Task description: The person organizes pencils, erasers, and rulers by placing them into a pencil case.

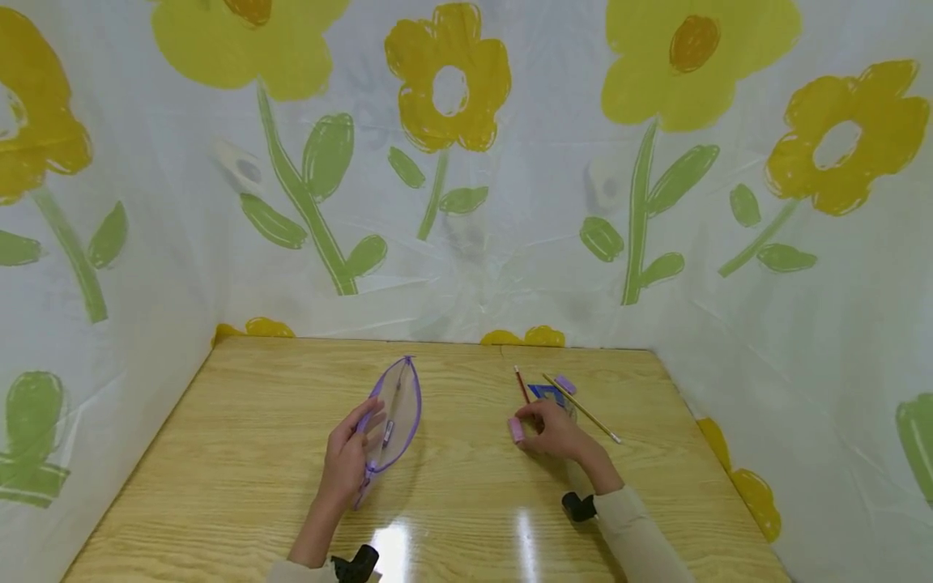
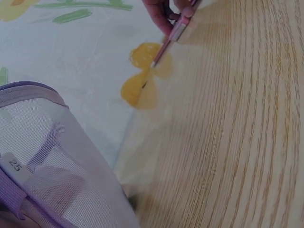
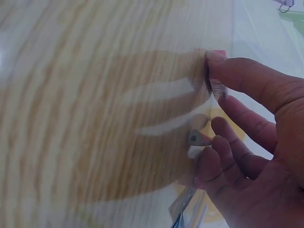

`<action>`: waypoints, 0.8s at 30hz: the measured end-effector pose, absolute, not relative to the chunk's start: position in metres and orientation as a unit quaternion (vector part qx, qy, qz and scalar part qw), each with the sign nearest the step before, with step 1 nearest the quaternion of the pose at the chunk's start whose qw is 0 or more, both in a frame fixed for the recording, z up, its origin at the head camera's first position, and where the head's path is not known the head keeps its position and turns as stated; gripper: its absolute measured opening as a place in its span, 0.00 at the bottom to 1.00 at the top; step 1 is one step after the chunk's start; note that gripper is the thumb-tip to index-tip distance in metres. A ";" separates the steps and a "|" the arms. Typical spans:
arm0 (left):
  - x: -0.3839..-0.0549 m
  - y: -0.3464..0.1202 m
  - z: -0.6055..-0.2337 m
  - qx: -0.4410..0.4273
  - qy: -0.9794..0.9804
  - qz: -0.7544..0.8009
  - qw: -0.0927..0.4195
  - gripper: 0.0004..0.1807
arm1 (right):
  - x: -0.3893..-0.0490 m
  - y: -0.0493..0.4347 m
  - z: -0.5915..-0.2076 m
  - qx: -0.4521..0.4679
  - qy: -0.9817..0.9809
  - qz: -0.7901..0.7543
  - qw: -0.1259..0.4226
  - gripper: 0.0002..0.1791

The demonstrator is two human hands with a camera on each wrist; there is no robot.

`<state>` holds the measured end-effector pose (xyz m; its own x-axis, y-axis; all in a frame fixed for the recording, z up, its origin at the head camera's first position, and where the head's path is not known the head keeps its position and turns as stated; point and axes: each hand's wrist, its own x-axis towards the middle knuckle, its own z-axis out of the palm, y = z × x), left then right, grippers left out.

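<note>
- Head view: my left hand (image 1: 346,461) grips the mesh pouch (image 1: 405,407) by its near left side, fingers curled round the wall. The mouth gapes to the right of them; I judge this hold keeps the sides spread.
- Head view: my right hand (image 1: 557,433) pinches a pink eraser (image 1: 517,429) on the side toward the pouch, leaving its face exposed.
- Head view: just beyond the right fingers lie the red pencil (image 1: 521,385) and blue ruler (image 1: 547,393); the yellow pencil (image 1: 594,415) and purple eraser (image 1: 565,385) sit right of these. Close bunching, so a nudge seems possible.
- Head view: table (image 1: 459,486) wood stretches between my hands, giving sideways room. Its far edge meets the flowered cloth (image 1: 466,291) well beyond my fingers.
- Left wrist view: pouch wall beside the camera, tag reading "25"; left fingertips not clear.
- Right wrist view: thumb and forefinger on opposite sides of the eraser, close over the table; contact uncertain. Remaining fingers bend near a grey end (image 3: 194,138), unidentified.
</note>
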<state>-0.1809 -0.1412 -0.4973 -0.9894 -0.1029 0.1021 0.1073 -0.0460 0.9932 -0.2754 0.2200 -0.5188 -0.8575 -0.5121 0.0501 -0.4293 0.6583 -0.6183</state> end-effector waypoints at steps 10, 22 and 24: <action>-0.181 -0.142 -0.498 0.001 -0.683 -0.727 0.072 0.34 | -0.272 0.216 -0.518 -0.245 0.903 -0.346 0.068 0.23; -0.181 -0.143 -0.498 0.002 -0.686 -0.724 0.074 0.34 | -0.271 0.212 -0.522 -0.250 0.886 -0.388 0.037 0.21; -0.181 -0.144 -0.499 0.000 -0.687 -0.723 0.074 0.34 | -0.271 0.211 -0.523 -0.254 0.883 -0.393 0.035 0.21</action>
